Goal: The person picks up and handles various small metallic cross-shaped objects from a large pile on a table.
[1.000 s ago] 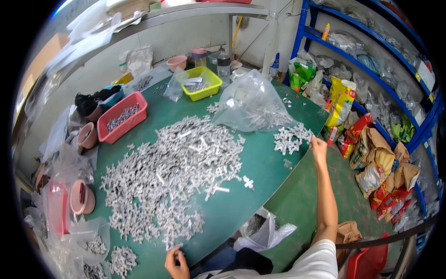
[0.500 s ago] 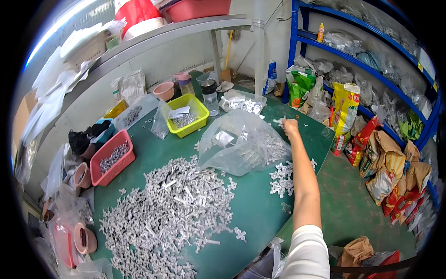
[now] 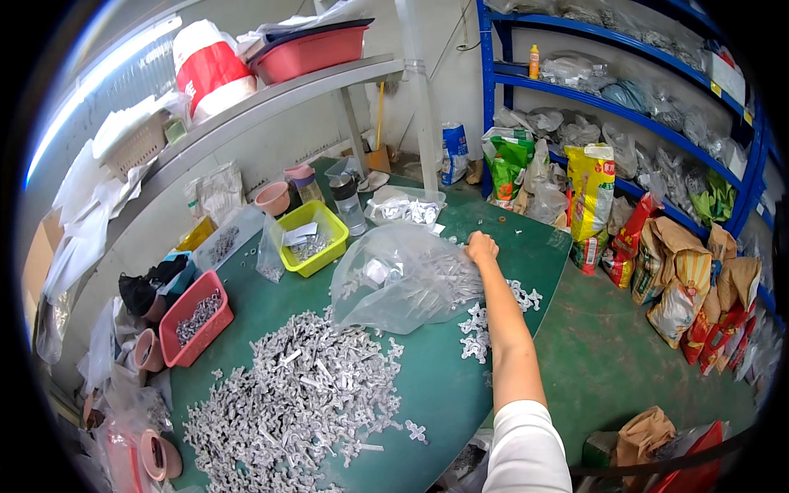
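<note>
My right hand (image 3: pixel 481 246) reaches far across the green table (image 3: pixel 427 353), its fingers curled closed at the right edge of a clear plastic bag (image 3: pixel 411 283). What the fingers hold, if anything, is hidden. Inside the bag lie grey metal pieces and a white slip of paper. Beside my forearm are several loose cross-shaped metal parts (image 3: pixel 474 333). A wide heap of similar grey parts (image 3: pixel 296 403) covers the near left of the table. My left hand is out of view.
A yellow-green basket (image 3: pixel 329 251), a water bottle (image 3: pixel 348 207) and a tub with white pieces (image 3: pixel 403 201) stand behind the bag. At left sits a pink basket of parts (image 3: pixel 222 322). Blue shelving (image 3: pixel 575 82) and sacks (image 3: pixel 590 197) line the right side.
My view has shifted, so the table sits lower and further left. My right hand has drawn back toward the bag's edge; small pieces seen at its fingertips earlier no longer show there.
</note>
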The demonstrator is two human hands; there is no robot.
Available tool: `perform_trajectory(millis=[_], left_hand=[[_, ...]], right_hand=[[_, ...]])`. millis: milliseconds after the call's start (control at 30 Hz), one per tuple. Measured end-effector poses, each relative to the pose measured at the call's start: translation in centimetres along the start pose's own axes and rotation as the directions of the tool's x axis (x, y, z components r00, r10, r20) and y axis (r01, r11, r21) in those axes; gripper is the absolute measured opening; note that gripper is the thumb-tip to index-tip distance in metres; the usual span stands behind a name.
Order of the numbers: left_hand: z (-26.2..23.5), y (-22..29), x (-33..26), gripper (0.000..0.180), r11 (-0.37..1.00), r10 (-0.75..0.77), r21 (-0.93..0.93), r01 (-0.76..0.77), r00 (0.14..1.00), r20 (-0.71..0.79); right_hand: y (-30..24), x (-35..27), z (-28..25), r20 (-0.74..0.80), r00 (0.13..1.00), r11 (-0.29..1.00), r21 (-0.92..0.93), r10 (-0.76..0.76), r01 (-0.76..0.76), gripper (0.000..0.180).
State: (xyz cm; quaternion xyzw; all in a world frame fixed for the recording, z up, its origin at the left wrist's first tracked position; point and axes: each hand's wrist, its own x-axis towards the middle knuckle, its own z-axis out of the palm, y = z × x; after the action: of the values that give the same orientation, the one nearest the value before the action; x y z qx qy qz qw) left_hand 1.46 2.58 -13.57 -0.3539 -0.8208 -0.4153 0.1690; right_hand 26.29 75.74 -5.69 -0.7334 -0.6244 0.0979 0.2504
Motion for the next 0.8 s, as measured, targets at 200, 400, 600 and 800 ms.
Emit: perform_trajectory(millis=[200, 400, 600, 800], left_hand=[[-0.2, 1.3, -0.3, 0.026, 0.991, -0.131, 0.016, 0.130, 0.990, 0.060], [-1.5, 4.7, 2.1, 0.020, 0.979, -0.113, -0.152, 0.133, 0.985, 0.130], [-1.8, 4.9, 2.7, 0.027, 0.951, -0.122, -0.269, 0.155, 0.983, 0.134], [-2.9, 4.1, 2.4, 0.024, 0.938, 0.058, -0.348, -0.017, 0.993, 0.106]], right_hand=[[0.3, -1.8, -0.8, -0.070, 0.996, 0.998, 0.002, -0.061, 0.062, 0.023], [-2.2, -14.1, -9.3, -0.220, 0.941, 0.505, 0.800, -0.257, 0.325, 0.021], [-4.7, -34.1, -11.1, 0.317, 0.759, 0.515, 0.857, -0.569, 0.028, 0.022], [-7.0, -45.4, -7.1, 0.292, 0.536, 0.606, 0.483, -0.792, 0.632, 0.018]])
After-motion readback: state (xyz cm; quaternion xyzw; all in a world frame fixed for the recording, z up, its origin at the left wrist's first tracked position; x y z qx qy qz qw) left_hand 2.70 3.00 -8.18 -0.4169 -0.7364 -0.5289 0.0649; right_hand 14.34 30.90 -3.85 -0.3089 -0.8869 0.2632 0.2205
